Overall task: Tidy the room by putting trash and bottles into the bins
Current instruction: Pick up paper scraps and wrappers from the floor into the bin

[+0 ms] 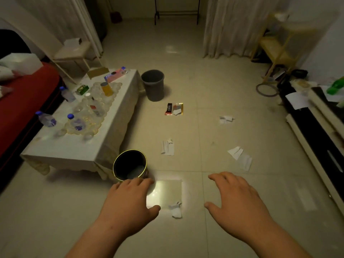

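My left hand [128, 200] and my right hand [238, 200] hover palm-down over the tiled floor, fingers apart, holding nothing. A round tin bin [130, 165] with a gold rim stands just beyond my left fingertips. A grey bucket bin [153, 84] sits farther off by the table's far corner. Paper scraps lie on the floor: one [176, 209] between my hands, others [167, 147], [240, 158], [226, 119]. A red and gold wrapper [174, 108] lies near the grey bin. Plastic bottles [46, 119], [75, 122], [67, 94] stand on the low table [78, 151].
A red sofa [24, 101] runs along the left behind the table. A dark TV stand [316, 127] with papers lines the right wall. A yellow shelf [275, 47] and curtains stand at the back. An orange bottle [106, 88] and boxes also sit on the table.
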Demonstrator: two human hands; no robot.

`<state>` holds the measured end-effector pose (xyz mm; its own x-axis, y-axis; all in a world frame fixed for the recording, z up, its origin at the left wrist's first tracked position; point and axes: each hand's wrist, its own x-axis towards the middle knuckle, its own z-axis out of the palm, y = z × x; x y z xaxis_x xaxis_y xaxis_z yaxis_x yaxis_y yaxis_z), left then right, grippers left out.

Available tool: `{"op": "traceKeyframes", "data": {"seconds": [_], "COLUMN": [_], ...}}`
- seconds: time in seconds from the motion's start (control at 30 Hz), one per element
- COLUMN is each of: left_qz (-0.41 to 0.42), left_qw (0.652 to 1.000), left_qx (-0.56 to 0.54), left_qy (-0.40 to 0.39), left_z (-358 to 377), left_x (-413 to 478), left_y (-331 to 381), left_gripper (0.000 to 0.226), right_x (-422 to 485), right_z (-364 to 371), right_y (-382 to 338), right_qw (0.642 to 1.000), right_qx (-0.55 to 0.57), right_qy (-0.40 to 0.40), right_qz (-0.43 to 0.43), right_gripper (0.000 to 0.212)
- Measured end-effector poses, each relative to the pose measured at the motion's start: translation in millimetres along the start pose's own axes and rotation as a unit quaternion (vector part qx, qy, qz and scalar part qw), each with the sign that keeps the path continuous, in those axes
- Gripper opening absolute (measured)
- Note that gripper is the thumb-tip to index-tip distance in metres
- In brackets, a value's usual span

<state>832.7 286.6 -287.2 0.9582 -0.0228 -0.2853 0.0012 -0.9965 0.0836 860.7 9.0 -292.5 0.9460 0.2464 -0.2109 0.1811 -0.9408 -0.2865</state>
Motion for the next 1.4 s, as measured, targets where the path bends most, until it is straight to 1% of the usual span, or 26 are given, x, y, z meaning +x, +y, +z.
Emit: {"op": "traceKeyframes", "data": {"seconds": [0.1,0.2,0.33,0.47,0.57,0.67,0.73,0.8,0.9,1.0,1.1,1.17,1.23,1.4], "left_qz": [-0.010,-0.013,-0.014,-0.013,-0.011,0.006,0.027,0.040,0.036,0.045,0.068,0.075,0.076,0.059], "left_qw": [1.000,0.999,0.998,0.994,0.989,0.984,0.980,0.978,0.977,0.977,0.979,0.982,0.983,0.978], "left_qx": [-0.008,-0.025,-0.030,-0.044,-0.064,-0.075,-0.078,-0.070,-0.068,-0.077,-0.054,-0.040,-0.047,-0.099], "left_qy": [-0.005,-0.025,-0.054,-0.101,-0.132,-0.163,-0.182,-0.193,-0.199,-0.193,-0.186,-0.171,-0.160,-0.176], "left_z": [60,135,256,389,485,572,620,659,704,734,754,761,765,770], "left_x": [42,82,144,207,251,288,306,321,337,345,346,348,349,348], "left_y": [-6,-10,-20,-33,-42,-42,-39,-36,-35,-25,-15,-13,-14,-20], "left_gripper": [0.076,0.076,0.076,0.078,0.081,0.085,0.087,0.089,0.093,0.097,0.099,0.091,0.077,0.050], "right_x": [43,81,134,184,218,245,257,264,269,269,266,263,261,261], "right_z": [59,132,253,392,489,567,605,633,657,667,667,665,663,657], "right_y": [22,46,82,119,145,168,179,187,195,205,216,222,227,234], "right_qw": [1.000,0.999,0.998,0.995,0.991,0.988,0.987,0.988,0.989,0.990,0.992,0.993,0.993,0.993], "right_qx": [0.003,0.005,0.010,0.011,-0.008,-0.024,-0.024,-0.016,-0.009,-0.001,-0.001,0.001,0.002,0.003], "right_qy": [-0.019,-0.034,-0.051,-0.091,-0.119,-0.135,-0.139,-0.133,-0.124,-0.114,-0.103,-0.094,-0.092,-0.098], "right_qz": [-0.007,-0.014,-0.021,-0.036,-0.058,-0.067,-0.075,-0.076,-0.083,-0.082,-0.074,-0.070,-0.069,-0.067], "right_gripper": [0.068,0.069,0.070,0.074,0.077,0.080,0.079,0.078,0.075,0.073,0.072,0.070,0.070,0.069]}}
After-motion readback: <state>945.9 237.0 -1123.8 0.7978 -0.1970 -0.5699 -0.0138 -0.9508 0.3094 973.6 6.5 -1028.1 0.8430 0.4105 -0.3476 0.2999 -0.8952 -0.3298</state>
